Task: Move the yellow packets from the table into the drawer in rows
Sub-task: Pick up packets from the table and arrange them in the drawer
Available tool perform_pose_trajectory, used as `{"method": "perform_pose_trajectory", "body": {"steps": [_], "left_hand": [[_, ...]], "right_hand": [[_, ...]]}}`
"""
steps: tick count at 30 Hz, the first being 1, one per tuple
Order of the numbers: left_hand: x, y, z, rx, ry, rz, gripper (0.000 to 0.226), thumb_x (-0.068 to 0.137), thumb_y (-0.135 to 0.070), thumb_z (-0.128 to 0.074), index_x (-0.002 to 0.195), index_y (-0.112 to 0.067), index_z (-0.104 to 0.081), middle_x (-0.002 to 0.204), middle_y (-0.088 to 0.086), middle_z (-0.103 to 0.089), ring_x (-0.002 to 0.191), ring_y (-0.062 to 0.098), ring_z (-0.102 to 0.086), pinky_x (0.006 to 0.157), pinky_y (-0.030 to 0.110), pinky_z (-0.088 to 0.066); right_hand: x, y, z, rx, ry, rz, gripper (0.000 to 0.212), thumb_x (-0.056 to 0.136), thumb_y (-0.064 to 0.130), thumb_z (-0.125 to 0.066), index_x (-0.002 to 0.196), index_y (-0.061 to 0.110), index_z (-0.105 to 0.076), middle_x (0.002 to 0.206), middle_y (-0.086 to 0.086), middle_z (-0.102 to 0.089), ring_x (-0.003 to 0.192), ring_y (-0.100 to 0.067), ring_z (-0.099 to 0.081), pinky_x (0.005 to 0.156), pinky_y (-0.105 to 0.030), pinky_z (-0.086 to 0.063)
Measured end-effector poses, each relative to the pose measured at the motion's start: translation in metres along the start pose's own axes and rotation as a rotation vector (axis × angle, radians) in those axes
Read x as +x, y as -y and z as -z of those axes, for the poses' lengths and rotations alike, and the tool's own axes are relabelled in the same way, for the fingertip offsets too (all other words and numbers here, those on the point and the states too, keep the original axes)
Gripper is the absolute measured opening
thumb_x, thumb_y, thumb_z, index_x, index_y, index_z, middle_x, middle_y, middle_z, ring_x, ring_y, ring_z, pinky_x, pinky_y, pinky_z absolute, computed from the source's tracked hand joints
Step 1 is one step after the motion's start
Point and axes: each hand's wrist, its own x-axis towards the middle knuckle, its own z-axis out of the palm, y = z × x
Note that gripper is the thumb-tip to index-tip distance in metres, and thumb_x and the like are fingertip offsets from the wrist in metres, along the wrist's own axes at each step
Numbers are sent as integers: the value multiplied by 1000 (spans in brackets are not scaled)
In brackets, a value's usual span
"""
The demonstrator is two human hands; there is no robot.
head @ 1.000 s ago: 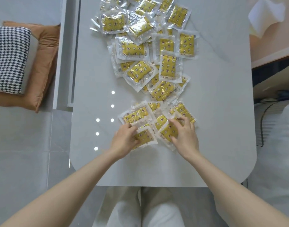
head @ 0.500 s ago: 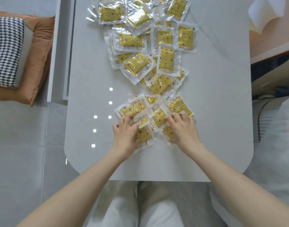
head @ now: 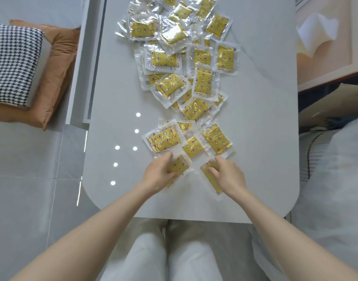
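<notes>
Several yellow packets in clear wrappers lie on the white table [head: 261,138]. A big loose heap [head: 182,57] covers the far half. A smaller group [head: 194,142] lies nearer, just beyond my hands. My left hand [head: 157,174] grips one packet [head: 179,166] at its near end, thumb curled over it. My right hand [head: 227,175] holds another packet [head: 212,180], fingers curled onto its top, the packet running back under my palm. No drawer interior shows in the head view.
A white panel edge [head: 87,78] runs along the table's left side. On the floor to the left lie a brown cushion [head: 58,63] and a black-and-white checked pillow [head: 12,63]. White bedding [head: 336,169] is at the right. My legs [head: 164,256] sit below the near table edge.
Both hands have drawn back toward me from the small group, each bringing one packet with it. The fingers that lay spread on the packets are now curled round them.
</notes>
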Motion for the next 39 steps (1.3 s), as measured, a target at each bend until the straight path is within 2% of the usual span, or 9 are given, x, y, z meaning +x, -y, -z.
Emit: {"method": "perform_pose_trajectory", "body": {"steps": [4, 9, 12, 16, 19, 25, 29, 37, 39], "left_hand": [[-25, -19, 24, -216, -94, 77, 35, 82, -31, -70, 96, -15, -42, 88, 5, -61, 75, 24, -54, 58, 32, -40], [-65, -53, 80, -441, -232, 93, 33, 80, -30, -73, 81, -31, -40, 77, -14, -54, 68, 3, -54, 57, 19, -40], [-88, -71, 114, -506, -299, 81, 29, 81, -30, -74, 91, -20, -49, 88, -7, -61, 75, 8, -59, 58, 16, -43], [-120, -84, 152, -604, -367, 60, 32, 82, -26, -73, 103, -15, -51, 97, -10, -60, 82, 2, -59, 59, 7, -46], [-139, -81, 172, -682, -388, 55, 31, 82, -25, -73, 103, -17, -52, 97, -10, -64, 88, 4, -62, 62, 6, -47], [-170, -41, 209, -738, -432, 107, 33, 81, -28, -74, 104, -16, -53, 97, -8, -66, 90, 9, -64, 77, 24, -54], [-191, 0, 238, -761, -445, 100, 31, 81, -23, -74, 103, -14, -52, 91, -10, -65, 82, 5, -64, 60, 9, -50], [-242, 130, 322, -755, -372, 48, 34, 79, -23, -76, 103, -14, -53, 98, 0, -69, 92, 17, -68, 83, 42, -57], [-255, 157, 345, -735, -363, 30, 39, 78, -22, -77, 108, -11, -54, 101, 2, -69, 95, 18, -68, 84, 42, -57]], "right_hand": [[-15, 10, 29, 444, -21, -120, 31, 92, 31, -59, 81, 3, -51, 80, -14, -59, 74, -33, -54, 63, -39, -43], [-46, 37, 86, 749, -60, -160, 30, 92, 24, -59, 76, 4, -44, 70, -5, -42, 68, -19, -40, 61, -31, -32], [-65, 55, 117, 843, -50, -147, 30, 93, 23, -58, 82, -4, -50, 77, -8, -47, 73, -18, -44, 66, -31, -35], [-88, 83, 151, 890, -51, -90, 19, 94, 23, -57, 82, 10, -50, 76, -6, -47, 73, -17, -44, 66, -29, -35], [-103, 104, 167, 952, -31, -67, 9, 95, 16, -56, 94, 10, -62, 80, 0, -60, 73, -12, -55, 62, -16, -43], [-119, 157, 165, 1040, 36, -121, 9, 93, 20, -59, 95, 20, -68, 109, -9, -70, 107, -29, -64, 100, -50, -47], [-129, 207, 143, 1042, 52, -127, 7, 92, 25, -61, 89, 23, -68, 107, -8, -70, 103, -31, -64, 96, -48, -49], [-168, 335, 75, 1088, -29, -141, 14, 94, 21, -59, 88, 10, -66, 78, -5, -64, 74, -20, -57, 73, -36, -48], [-178, 367, 63, 1148, -22, -148, 12, 95, 18, -58, 96, 10, -67, 86, -3, -69, 82, -23, -66, 83, -39, -53]]}}
